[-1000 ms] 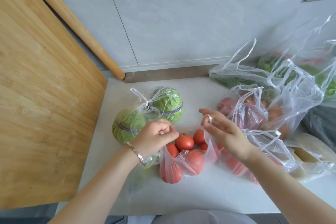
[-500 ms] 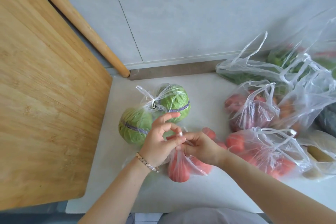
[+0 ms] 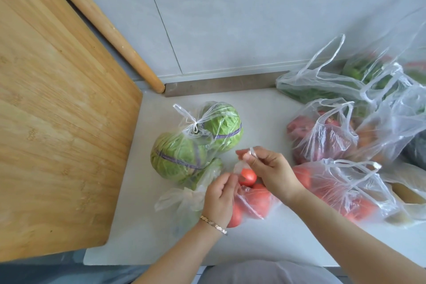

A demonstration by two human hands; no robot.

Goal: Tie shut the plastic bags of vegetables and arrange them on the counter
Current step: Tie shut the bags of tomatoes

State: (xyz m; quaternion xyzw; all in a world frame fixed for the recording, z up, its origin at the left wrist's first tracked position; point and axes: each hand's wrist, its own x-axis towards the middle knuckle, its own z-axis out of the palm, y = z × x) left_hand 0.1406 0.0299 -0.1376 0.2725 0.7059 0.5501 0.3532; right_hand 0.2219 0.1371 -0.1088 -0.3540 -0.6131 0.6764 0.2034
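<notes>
A wooden cutting board [image 3: 57, 122] and a rolling pin [image 3: 103, 30] stand against the wall at the left of a pale kitchen counter [image 3: 265, 110], where a person is part-way through closing bags of vegetables. Beside the board lies a bag of cabbages [image 3: 196, 145], already knotted at its top. The purple bands [image 3: 175, 159] round the cabbages carry print too small to read, and no other brand or label is legible anywhere in view. In front of it sags a slack clear bag [image 3: 177, 198] with something green inside that cannot be made out. At centre, the left hand [image 3: 220, 193], a bracelet [image 3: 213, 225] on its wrist, has its fingers curled on the plastic at the mouth of the bag of tomatoes [image 3: 251, 200], which sits on the counter just in front of the cabbages. The right hand [image 3: 272, 173] pinches the bag's other handle [image 3: 252, 151] and lifts it up and to the left. Half a second ago both hands were pressed together over the bag's mouth; a second ago they were apart, one handle each. They have now drawn apart again. This suggests the handles have been crossed and the first turn of a knot is being pulled through, though no finished knot shows yet. To the right, a second tomato bag [image 3: 341, 189], a bag of reddish vegetables [image 3: 322, 138] and a bag of greens [image 3: 322, 85] wait with handles loose and mouths open, so most of the tying appears still to be done.
</notes>
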